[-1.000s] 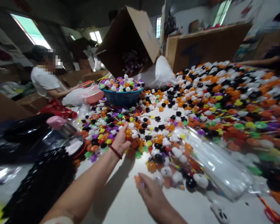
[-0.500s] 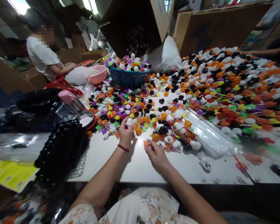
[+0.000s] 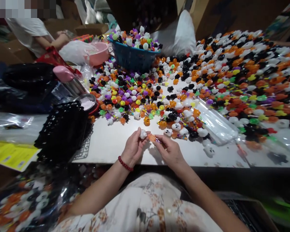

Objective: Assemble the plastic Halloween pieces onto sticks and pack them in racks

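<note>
My left hand (image 3: 132, 146), with a red bead bracelet at its wrist, is closed on a small white figure (image 3: 143, 134). Just to its right, my right hand (image 3: 168, 149) pinches an orange figure (image 3: 151, 138) with a colourful stick part. The two figures are side by side above the white table (image 3: 106, 141), touching or nearly so. Beyond the hands lies a pile of small white, orange, black, purple and green figures (image 3: 125, 93). White ghost-faced pieces (image 3: 176, 126) lie close beyond my right hand.
A blue basket (image 3: 135, 56) of figures and a pink basin (image 3: 99, 54) stand at the back. Black plastic trays (image 3: 62, 132) and a pink-capped bottle (image 3: 64, 74) are on the left. Clear bags (image 3: 217, 124) lie right. A person's arm (image 3: 48, 42) shows at back left.
My hands have come together, the left one back from the pile with the white figure, the right still holding the orange figure. The view has tilted downward.
</note>
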Tool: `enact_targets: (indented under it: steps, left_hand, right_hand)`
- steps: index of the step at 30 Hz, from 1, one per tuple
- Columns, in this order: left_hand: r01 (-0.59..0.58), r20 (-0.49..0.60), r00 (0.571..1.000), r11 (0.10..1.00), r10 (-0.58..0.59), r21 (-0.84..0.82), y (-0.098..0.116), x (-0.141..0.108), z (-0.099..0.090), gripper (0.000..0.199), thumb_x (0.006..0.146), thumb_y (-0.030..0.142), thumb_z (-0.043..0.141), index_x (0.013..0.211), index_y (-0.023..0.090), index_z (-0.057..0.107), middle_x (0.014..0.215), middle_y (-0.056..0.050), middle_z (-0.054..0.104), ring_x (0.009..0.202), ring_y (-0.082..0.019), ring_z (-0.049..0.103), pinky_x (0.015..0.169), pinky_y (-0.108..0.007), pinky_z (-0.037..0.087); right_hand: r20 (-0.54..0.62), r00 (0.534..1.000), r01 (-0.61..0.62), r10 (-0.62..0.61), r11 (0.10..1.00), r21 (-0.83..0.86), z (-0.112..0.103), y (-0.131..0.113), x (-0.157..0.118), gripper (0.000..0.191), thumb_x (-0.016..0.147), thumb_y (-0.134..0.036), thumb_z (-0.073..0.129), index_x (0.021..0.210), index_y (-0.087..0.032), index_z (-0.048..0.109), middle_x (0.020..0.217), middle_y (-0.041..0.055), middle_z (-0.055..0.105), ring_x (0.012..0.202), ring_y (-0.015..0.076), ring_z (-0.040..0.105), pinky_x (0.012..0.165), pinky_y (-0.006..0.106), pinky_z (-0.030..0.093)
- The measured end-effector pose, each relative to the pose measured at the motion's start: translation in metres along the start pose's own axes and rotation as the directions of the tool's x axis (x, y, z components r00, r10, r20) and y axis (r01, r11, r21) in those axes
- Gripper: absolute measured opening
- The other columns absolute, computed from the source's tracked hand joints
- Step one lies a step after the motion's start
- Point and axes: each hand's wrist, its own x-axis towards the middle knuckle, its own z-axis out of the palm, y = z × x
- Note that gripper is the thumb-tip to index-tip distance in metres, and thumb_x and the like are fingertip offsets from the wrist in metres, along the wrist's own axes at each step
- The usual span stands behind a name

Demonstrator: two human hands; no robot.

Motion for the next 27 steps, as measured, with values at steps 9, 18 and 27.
enact_targets:
  steps: [9,18,27]
  left_hand:
    - [-0.170,0.180,0.975,0.954,0.128,0.247,-0.009,-0.013,-0.002,0.041,0.080,0.054,0.070,0.087,0.015,0.062,0.085,-0.005,0.071,0.076,-0.012,0.065,0.073,-0.024,0.054]
    - [-0.314,0.165,0.945,0.650,0.281,0.692,-0.019,-0.018,-0.009,0.044,0.091,0.064,0.046,0.077,0.023,0.047,0.058,0.004,0.051,0.051,-0.012,0.048,0.054,-0.027,0.038]
    - [-0.363,0.221,0.924,0.527,0.313,0.769,-0.018,0.000,-0.011,0.029,0.099,0.046,0.040,0.079,0.025,0.047,0.069,0.001,0.048,0.062,-0.018,0.046,0.061,-0.031,0.035]
  right_hand:
    - [0.031,0.994,0.107,-0.103,0.967,-0.231,-0.005,-0.006,-0.007,0.028,0.100,-0.031,0.047,0.116,-0.019,0.067,0.104,0.0103,0.073,0.093,0.0218,0.067,0.084,0.034,0.052]
    - [0.137,0.987,0.124,-0.084,0.942,-0.312,0.002,-0.017,-0.009,0.028,0.102,-0.029,0.042,0.103,-0.018,0.067,0.088,0.0088,0.069,0.081,0.0204,0.064,0.075,0.031,0.049]
    - [0.163,0.984,0.137,-0.077,0.907,-0.399,0.006,0.010,0.006,0.028,0.102,-0.025,0.038,0.095,-0.018,0.065,0.081,0.0063,0.066,0.075,0.0194,0.061,0.069,0.031,0.046]
